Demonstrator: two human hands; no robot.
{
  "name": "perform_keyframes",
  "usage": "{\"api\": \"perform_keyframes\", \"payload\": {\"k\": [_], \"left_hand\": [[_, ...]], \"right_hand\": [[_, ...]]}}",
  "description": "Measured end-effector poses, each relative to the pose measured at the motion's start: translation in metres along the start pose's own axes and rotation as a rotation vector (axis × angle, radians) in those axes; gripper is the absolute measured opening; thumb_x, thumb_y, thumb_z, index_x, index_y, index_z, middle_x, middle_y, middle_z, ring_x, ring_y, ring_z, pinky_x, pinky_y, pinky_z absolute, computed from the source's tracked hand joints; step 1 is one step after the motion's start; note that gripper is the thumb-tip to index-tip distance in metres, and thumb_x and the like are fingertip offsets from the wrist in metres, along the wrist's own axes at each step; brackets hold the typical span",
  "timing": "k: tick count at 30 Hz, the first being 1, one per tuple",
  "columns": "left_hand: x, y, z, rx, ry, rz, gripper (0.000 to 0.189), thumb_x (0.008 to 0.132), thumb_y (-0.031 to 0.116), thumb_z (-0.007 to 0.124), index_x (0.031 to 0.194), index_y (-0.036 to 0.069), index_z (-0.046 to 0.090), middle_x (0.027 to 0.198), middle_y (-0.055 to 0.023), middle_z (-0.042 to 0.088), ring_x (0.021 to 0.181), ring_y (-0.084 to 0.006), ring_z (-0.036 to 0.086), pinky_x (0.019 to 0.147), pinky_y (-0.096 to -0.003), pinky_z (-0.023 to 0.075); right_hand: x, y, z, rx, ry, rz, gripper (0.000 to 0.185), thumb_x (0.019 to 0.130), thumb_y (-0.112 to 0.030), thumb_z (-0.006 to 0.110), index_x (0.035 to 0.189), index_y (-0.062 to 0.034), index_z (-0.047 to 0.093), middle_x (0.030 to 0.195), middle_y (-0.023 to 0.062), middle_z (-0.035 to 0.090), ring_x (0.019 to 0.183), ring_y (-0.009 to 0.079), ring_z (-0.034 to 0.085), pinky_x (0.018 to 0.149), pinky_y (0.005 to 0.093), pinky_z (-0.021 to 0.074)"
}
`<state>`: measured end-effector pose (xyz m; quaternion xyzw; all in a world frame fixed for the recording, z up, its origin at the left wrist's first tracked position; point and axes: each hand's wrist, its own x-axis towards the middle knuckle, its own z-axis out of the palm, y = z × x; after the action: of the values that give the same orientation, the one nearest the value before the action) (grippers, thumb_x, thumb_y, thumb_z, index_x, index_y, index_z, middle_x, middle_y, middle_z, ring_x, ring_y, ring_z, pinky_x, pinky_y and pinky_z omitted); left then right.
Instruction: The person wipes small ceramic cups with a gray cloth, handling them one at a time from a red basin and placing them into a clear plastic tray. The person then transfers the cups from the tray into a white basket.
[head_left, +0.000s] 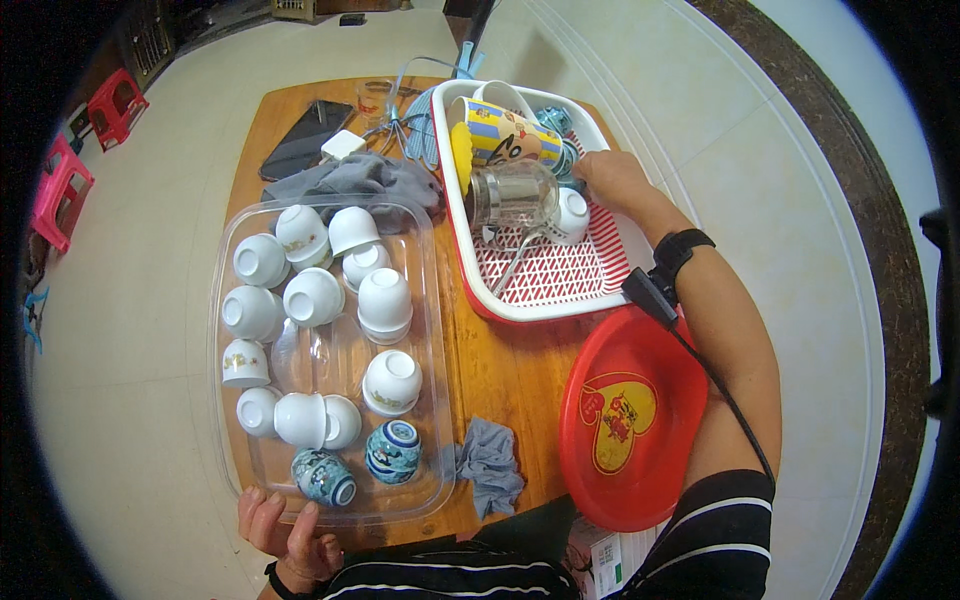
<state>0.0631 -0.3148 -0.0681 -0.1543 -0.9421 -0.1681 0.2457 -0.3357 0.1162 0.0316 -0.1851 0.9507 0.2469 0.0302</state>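
My right hand (619, 182) reaches over the right rim of a white plastic basket (534, 311) set in a red one. Its fingertips are at a blue-patterned cup (564, 159) and a small dark thing; whether they grip anything is hidden. Beside them in the basket lie a glass jar (517, 193), a yellow-and-blue cartoon mug (506, 135), a white cup (570, 217) and a metal spoon (514, 262). My left hand (289, 529), fingers apart, is at the near edge of a clear plastic tray (442, 352). Close to it, a blue-patterned cup (322, 476) lies tilted among several white cups (313, 298).
A red plastic basin (675, 420) leans under my right forearm. Grey cloths (360, 184) (489, 465), a black phone (307, 139), a white adapter (343, 146) and a small glass (373, 101) are on the wooden table (495, 367). Pink stools (64, 191) stand on the floor.
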Motion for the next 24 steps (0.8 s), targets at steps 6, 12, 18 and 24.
{"api": "perform_keyframes", "payload": {"k": [6, 12, 18, 24], "left_hand": [[0.01, 0.002, 0.0, -0.026, 0.014, 0.011, 0.034, 0.092, 0.032, 0.05, 0.121, 0.014, 0.053, 0.123, -0.0169, 0.042, 0.121, -0.0361, 0.039, 0.103, -0.0566, 0.0324], [0.013, 0.003, 0.005, -0.074, 0.073, -0.001, 0.032, 0.092, 0.032, 0.051, 0.118, 0.013, 0.054, 0.121, -0.016, 0.043, 0.12, -0.0359, 0.04, 0.103, -0.0558, 0.0332], [0.015, 0.002, 0.005, -0.088, 0.086, 0.025, 0.033, 0.092, 0.033, 0.052, 0.118, 0.013, 0.055, 0.121, -0.0163, 0.046, 0.12, -0.0359, 0.042, 0.101, -0.0547, 0.0365], [0.016, 0.001, 0.003, -0.109, 0.097, 0.036, 0.031, 0.093, 0.032, 0.052, 0.117, 0.013, 0.055, 0.121, -0.016, 0.046, 0.119, -0.0356, 0.043, 0.1, -0.0543, 0.0376]], "right_hand": [[-0.034, 0.014, -0.039, 0.139, -0.078, 0.115, 0.02, 0.077, -0.017, 0.072, 0.096, -0.0099, 0.071, 0.089, 0.0145, 0.069, 0.085, 0.0314, 0.066, 0.071, 0.0406, 0.0514], [-0.133, 0.026, -0.079, 0.582, -0.028, 0.046, 0.015, 0.078, -0.013, 0.073, 0.087, -0.0026, 0.068, 0.075, 0.0139, 0.063, 0.07, 0.0292, 0.061, 0.065, 0.0378, 0.0493], [-0.224, -0.007, -0.077, 0.558, -0.302, -0.225, 0.016, 0.074, -0.012, 0.074, 0.088, -0.0055, 0.069, 0.084, 0.0119, 0.065, 0.079, 0.0295, 0.063, 0.07, 0.0384, 0.0505], [-0.231, -0.032, -0.059, 0.396, -0.519, -0.234, 0.02, 0.074, -0.016, 0.075, 0.092, -0.0099, 0.071, 0.084, 0.0108, 0.068, 0.08, 0.0288, 0.066, 0.07, 0.0405, 0.0519]]}}
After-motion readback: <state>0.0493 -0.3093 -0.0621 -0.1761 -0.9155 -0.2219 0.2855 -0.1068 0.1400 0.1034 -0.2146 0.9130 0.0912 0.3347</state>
